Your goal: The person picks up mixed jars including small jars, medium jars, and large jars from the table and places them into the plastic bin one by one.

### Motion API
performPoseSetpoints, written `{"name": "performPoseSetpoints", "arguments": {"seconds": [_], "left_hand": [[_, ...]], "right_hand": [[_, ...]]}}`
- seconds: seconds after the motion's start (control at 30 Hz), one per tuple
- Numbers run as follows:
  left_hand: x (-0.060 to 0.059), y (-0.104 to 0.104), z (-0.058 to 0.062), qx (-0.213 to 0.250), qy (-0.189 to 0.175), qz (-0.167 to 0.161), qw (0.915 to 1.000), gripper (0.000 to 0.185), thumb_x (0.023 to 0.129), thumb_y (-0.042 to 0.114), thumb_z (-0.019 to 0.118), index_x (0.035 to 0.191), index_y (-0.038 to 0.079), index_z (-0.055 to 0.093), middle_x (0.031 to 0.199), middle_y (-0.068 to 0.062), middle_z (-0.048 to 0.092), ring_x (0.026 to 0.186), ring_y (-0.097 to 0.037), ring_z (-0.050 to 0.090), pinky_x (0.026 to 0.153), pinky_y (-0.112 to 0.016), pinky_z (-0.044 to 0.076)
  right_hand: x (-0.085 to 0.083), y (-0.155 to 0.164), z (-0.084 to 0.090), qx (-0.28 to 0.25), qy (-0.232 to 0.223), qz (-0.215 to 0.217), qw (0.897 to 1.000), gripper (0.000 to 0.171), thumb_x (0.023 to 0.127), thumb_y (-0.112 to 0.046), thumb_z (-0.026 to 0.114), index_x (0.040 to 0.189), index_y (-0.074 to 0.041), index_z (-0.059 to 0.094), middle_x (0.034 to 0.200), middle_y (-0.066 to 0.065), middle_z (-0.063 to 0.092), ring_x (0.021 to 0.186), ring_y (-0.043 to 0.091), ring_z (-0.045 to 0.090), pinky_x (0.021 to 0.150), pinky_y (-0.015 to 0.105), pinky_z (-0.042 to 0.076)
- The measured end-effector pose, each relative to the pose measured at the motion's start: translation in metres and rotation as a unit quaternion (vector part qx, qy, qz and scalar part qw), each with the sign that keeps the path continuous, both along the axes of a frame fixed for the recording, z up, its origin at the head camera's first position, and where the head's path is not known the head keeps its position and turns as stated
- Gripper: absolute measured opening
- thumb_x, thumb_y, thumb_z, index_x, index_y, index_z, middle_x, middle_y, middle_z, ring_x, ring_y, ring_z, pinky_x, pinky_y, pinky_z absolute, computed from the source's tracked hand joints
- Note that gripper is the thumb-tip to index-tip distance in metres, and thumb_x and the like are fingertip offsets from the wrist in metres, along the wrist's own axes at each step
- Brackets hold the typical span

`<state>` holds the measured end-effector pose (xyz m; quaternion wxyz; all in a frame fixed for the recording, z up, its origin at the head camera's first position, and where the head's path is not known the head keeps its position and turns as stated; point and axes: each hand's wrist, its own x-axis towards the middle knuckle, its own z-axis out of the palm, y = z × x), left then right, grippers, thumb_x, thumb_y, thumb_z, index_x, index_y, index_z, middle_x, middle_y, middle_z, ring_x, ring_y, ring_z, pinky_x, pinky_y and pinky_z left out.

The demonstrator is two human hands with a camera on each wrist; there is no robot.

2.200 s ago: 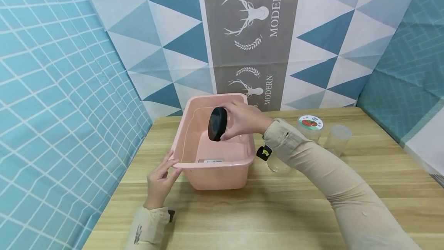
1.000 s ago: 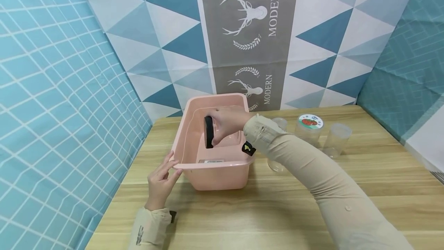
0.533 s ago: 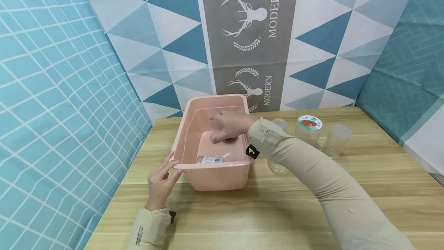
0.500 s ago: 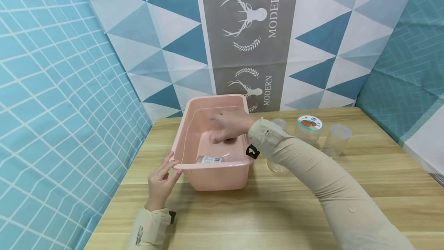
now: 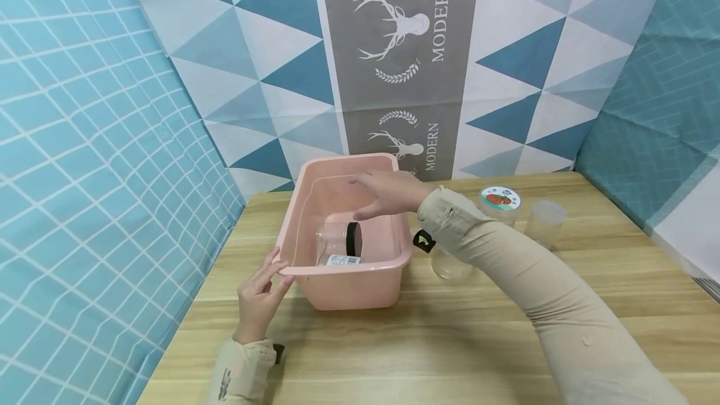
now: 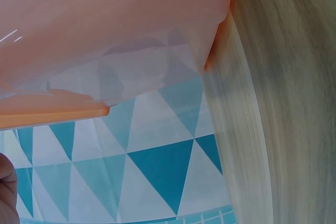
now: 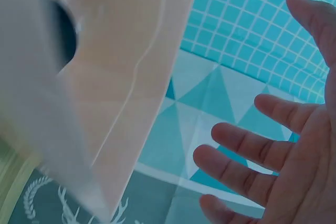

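A clear jar [image 5: 333,239] with a black lid [image 5: 354,240] lies on its side in the pink plastic tub [image 5: 351,289], lid to the right. My right hand [image 5: 389,194] is above the tub, up and to the right of the jar. Its fingers are spread and hold nothing, as the right wrist view also shows. With fingers and thumb, my left hand [image 5: 260,305] grips the tub's rim at the near left corner. A white label [image 5: 343,260] with a barcode shows inside by the front wall, whose rim hides what lies lower.
On the wooden table [image 5: 450,342], right of the tub, stand a clear jar with a tomato-printed lid [image 5: 500,199] and another with a translucent lid [image 5: 547,220]. A further clear jar [image 5: 450,266] is partly behind the right sleeve. Patterned cloth [image 5: 416,80] hangs behind.
My right hand has lowered the black-lidded jar into the tub, let go of it and risen back to the right with its fingers spread. The left hand has stayed at the rim.
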<state>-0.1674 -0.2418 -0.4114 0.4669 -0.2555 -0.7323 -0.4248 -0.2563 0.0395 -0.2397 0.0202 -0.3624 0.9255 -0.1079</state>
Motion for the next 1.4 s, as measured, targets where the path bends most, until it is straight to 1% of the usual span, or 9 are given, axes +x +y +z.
{"name": "performPoseSetpoints", "arguments": {"seconds": [0.17,0.3,0.43,0.67,0.77,0.93,1.1,1.23,1.4], "left_hand": [[-0.002,0.001,-0.001,0.003,0.003,-0.009,1.0,0.048,0.088,0.041,0.067,0.088,-0.007,0.069,0.122,0.006,0.061,0.044,-0.001,0.021,0.039,-0.015,0.023],[-0.002,0.001,-0.001,0.001,0.013,-0.002,0.9999,0.049,0.088,0.041,0.067,0.086,-0.008,0.068,0.121,0.005,0.062,0.043,-0.003,0.02,0.039,-0.014,0.021],[-0.002,0.0,-0.001,-0.004,0.015,0.002,0.9999,0.049,0.088,0.041,0.067,0.086,-0.007,0.068,0.121,0.006,0.061,0.042,-0.004,0.017,0.039,-0.014,0.022],[-0.002,0.0,0.0,-0.008,0.021,0.006,0.9997,0.047,0.088,0.04,0.067,0.087,-0.007,0.069,0.12,0.001,0.062,0.041,-0.005,0.017,0.039,-0.014,0.022],[-0.002,0.0,0.0,-0.005,0.013,0.005,0.9999,0.048,0.088,0.041,0.066,0.087,-0.007,0.069,0.12,0.002,0.062,0.041,-0.005,0.017,0.039,-0.014,0.022],[0.0,0.0,0.0,-0.001,0.003,0.001,1.0,0.049,0.088,0.042,0.067,0.087,-0.007,0.069,0.12,0.003,0.062,0.043,-0.004,0.018,0.039,-0.014,0.021],[0.0,0.0,0.002,0.0,0.008,-0.004,1.0,0.048,0.087,0.041,0.068,0.087,-0.007,0.069,0.12,-0.001,0.063,0.043,-0.002,0.017,0.038,-0.015,0.021],[0.001,0.0,0.002,0.001,0.004,-0.001,1.0,0.048,0.087,0.042,0.068,0.088,-0.006,0.069,0.121,0.001,0.062,0.044,-0.002,0.02,0.039,-0.014,0.022],[0.002,0.0,0.0,0.0,-0.012,0.008,0.9999,0.049,0.087,0.044,0.067,0.089,-0.006,0.07,0.122,0.006,0.061,0.043,-0.003,0.02,0.04,-0.015,0.023]], "right_hand": [[0.0,0.015,-0.005,0.0,0.018,-0.014,1.0,0.069,0.085,-0.049,0.066,0.14,-0.012,0.045,0.141,0.005,0.05,0.121,0.024,0.052,0.091,0.047,0.046],[0.002,0.023,-0.003,-0.031,0.027,-0.017,0.999,0.064,0.085,-0.046,0.067,0.134,-0.01,0.049,0.132,0.008,0.056,0.11,0.025,0.059,0.087,0.045,0.047],[0.005,0.03,0.004,-0.071,0.021,-0.021,0.997,0.058,0.085,-0.042,0.068,0.129,-0.008,0.05,0.125,0.01,0.059,0.105,0.025,0.059,0.086,0.045,0.047],[0.01,0.048,0.016,-0.096,0.027,-0.023,0.995,0.051,0.087,-0.038,0.067,0.122,-0.004,0.053,0.118,0.012,0.059,0.101,0.027,0.059,0.086,0.045,0.047],[0.011,0.058,0.018,-0.116,0.031,-0.026,0.992,0.047,0.088,-0.035,0.067,0.118,-0.002,0.053,0.116,0.013,0.059,0.101,0.027,0.058,0.086,0.045,0.047],[0.013,0.075,0.019,-0.159,0.02,-0.041,0.986,0.045,0.089,-0.028,0.066,0.12,0.002,0.051,0.119,0.017,0.057,0.105,0.031,0.057,0.089,0.047,0.045],[0.018,0.094,0.017,-0.193,0.024,-0.069,0.979,0.045,0.091,-0.025,0.065,0.123,0.003,0.049,0.122,0.019,0.054,0.106,0.032,0.055,0.086,0.048,0.045],[0.023,0.11,0.01,-0.211,0.034,-0.089,0.973,0.045,0.092,-0.022,0.064,0.124,0.005,0.048,0.123,0.021,0.053,0.105,0.033,0.052,0.084,0.048,0.044],[0.028,0.133,-0.003,-0.222,0.015,-0.127,0.967,0.05,0.094,-0.026,0.062,0.128,0.007,0.046,0.128,0.023,0.049,0.109,0.037,0.049,0.088,0.051,0.042]]}}
